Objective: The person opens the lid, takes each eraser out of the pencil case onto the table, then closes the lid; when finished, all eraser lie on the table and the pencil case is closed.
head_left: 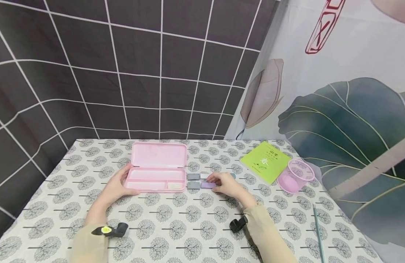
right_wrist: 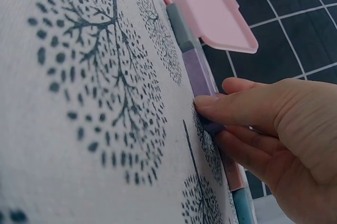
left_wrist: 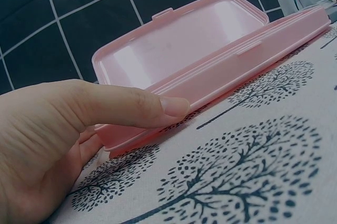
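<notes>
An open pink pencil case point(head_left: 159, 155) lies with its lid raised at the back. My left hand point(head_left: 115, 185) grips its left end, the thumb point(left_wrist: 174, 107) along the front wall and the fingers partly hidden behind the case. A whitish block point(head_left: 174, 186) sits in the small front right compartment. Right of the case, my right hand point(head_left: 226, 183) pinches the end of a flat purple stick with a grey end point(right_wrist: 198, 72), which looks like a highlighter. Behind it lies another grey-ended piece point(head_left: 193, 176), partly covered by the hand; orange and teal pieces point(right_wrist: 243, 205) show beyond my fingers.
A green booklet point(head_left: 265, 162) lies at the back right. Beside it, a pink mesh pen holder point(head_left: 295, 176) overlaps its corner. A thin teal stick point(head_left: 318, 233) lies near the right edge. The tree-print cloth point(head_left: 176, 230) covers the table, with a dark gridded curtain point(head_left: 179, 91) behind.
</notes>
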`<state>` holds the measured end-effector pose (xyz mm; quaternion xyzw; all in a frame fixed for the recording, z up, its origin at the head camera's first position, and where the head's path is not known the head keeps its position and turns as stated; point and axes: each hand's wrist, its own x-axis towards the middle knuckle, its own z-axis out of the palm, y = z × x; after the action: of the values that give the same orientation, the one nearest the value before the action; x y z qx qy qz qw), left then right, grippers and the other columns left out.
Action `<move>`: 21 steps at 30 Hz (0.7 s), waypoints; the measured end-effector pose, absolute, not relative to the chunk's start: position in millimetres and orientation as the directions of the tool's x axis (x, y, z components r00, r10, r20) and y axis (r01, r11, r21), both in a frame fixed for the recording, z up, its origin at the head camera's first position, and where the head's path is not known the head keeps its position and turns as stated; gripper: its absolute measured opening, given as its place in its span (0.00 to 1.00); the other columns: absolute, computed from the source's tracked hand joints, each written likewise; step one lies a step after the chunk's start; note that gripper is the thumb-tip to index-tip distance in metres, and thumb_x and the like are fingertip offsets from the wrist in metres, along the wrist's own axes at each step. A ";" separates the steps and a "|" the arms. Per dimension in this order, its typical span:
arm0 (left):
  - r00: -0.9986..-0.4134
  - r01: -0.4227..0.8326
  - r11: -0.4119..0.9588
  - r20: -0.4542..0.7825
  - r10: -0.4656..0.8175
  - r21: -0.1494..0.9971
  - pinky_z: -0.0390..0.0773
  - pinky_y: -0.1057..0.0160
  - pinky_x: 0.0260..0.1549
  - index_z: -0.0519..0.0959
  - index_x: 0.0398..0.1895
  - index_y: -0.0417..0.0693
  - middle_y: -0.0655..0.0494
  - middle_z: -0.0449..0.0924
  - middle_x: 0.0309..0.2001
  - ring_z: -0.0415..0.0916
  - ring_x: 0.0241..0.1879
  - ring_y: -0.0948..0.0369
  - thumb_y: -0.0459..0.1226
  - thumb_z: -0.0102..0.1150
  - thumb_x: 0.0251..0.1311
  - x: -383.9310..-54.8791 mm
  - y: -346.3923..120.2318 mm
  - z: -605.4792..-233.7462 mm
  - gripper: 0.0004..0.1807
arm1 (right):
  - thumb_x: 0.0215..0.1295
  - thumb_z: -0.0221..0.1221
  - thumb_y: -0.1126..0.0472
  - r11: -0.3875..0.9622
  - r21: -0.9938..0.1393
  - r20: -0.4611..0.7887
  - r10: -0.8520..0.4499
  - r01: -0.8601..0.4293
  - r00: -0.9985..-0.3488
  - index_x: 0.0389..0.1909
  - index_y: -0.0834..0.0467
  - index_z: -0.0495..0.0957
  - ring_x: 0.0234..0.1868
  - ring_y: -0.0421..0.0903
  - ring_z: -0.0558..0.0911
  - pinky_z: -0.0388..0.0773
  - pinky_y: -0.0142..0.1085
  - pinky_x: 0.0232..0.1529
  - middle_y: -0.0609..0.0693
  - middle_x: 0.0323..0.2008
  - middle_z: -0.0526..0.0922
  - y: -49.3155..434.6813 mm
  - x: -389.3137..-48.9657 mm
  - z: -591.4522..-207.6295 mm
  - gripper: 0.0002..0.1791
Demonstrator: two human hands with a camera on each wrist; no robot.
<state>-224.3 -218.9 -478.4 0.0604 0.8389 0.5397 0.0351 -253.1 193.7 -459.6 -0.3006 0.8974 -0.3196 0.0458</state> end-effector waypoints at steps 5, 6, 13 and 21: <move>-0.991 0.058 0.416 0.001 0.136 0.907 0.52 0.42 0.73 0.43 0.76 0.33 0.31 0.43 0.76 0.46 0.74 0.35 0.35 0.79 0.35 -224.8 -219.1 -479.0 0.67 | 0.51 0.67 0.69 0.630 -0.620 0.070 -0.550 -0.468 -0.832 0.46 0.62 0.81 0.45 0.49 0.84 0.83 0.41 0.54 0.55 0.43 0.86 192.8 -253.0 -458.0 0.19; -0.991 0.058 0.417 0.001 0.135 0.907 0.52 0.42 0.73 0.43 0.76 0.33 0.31 0.44 0.76 0.46 0.74 0.35 0.35 0.79 0.35 -224.9 -219.1 -479.2 0.67 | 0.52 0.68 0.68 0.634 -0.625 0.059 -0.543 -0.455 -0.838 0.46 0.61 0.80 0.46 0.49 0.84 0.83 0.41 0.54 0.54 0.43 0.86 192.8 -253.1 -457.6 0.18; -0.991 0.060 0.420 0.005 0.131 0.906 0.53 0.42 0.73 0.44 0.76 0.33 0.31 0.44 0.76 0.47 0.74 0.35 0.35 0.79 0.35 -224.9 -219.6 -479.2 0.67 | 0.58 0.65 0.64 0.625 -0.651 0.085 -0.504 -0.431 -0.859 0.47 0.63 0.80 0.43 0.47 0.85 0.84 0.37 0.52 0.54 0.41 0.87 184.3 -254.2 -452.7 0.15; -0.991 0.060 0.434 0.003 0.131 0.899 0.53 0.41 0.73 0.44 0.76 0.32 0.31 0.44 0.76 0.47 0.73 0.34 0.36 0.79 0.35 -223.8 -218.8 -478.5 0.67 | 0.58 0.64 0.67 0.579 -0.670 0.129 -0.525 -0.464 -0.841 0.46 0.64 0.80 0.40 0.46 0.85 0.83 0.31 0.48 0.54 0.39 0.87 154.0 -253.4 -448.3 0.14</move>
<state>-223.8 -218.8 -478.5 0.0565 0.8462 0.5289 0.0334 -253.4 154.0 -448.3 -0.2786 0.8876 -0.3644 0.0417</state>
